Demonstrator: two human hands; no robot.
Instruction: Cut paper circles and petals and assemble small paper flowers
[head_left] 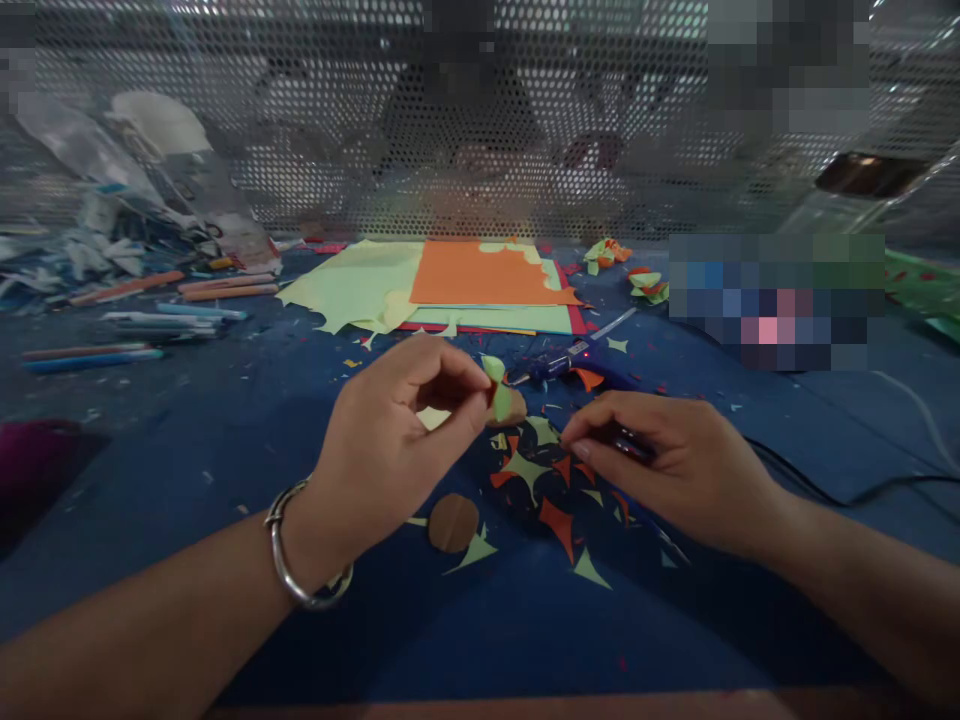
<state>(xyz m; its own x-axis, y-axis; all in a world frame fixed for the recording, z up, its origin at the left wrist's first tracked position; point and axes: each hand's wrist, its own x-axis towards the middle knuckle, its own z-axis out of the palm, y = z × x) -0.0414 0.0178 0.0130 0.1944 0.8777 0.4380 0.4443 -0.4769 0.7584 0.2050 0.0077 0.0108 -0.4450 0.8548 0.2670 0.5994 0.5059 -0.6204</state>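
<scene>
**A:** What is the left hand point(390, 430) doing?

**B:** It pinches a green bit point(496, 390) of paper between its thumb and fingers. The bit is up off the table point(225, 450), just in front of the glue gun point(564, 362) and a little to its left.

**A:** And the right hand point(667, 465)?

**B:** It is low over the table, in front of the glue gun and to its right. Its fingers are curled shut on a dark thing point(628, 446). I cannot tell what that thing is.

**A:** Is anything between the hands?

**B:** Yes. Orange and green scraps point(551, 495) lie in front of the glue gun, right between the two hands. A brown circle point(453, 522) lies further to the front and left.

**A:** What is behind the glue gun?

**B:** An orange sheet point(480, 272) lies on top of green sheets point(360, 285). A mesh wall point(337, 150) stands behind those.

**A:** And off to the sides?

**B:** Pens point(150, 320) lie far to the left of the glue gun. To its right, a black cord point(825, 485) runs over the table, past the right wrist.

**A:** Is anything on the arms?

**B:** There is a metal bangle point(300, 565) on the left wrist.
</scene>
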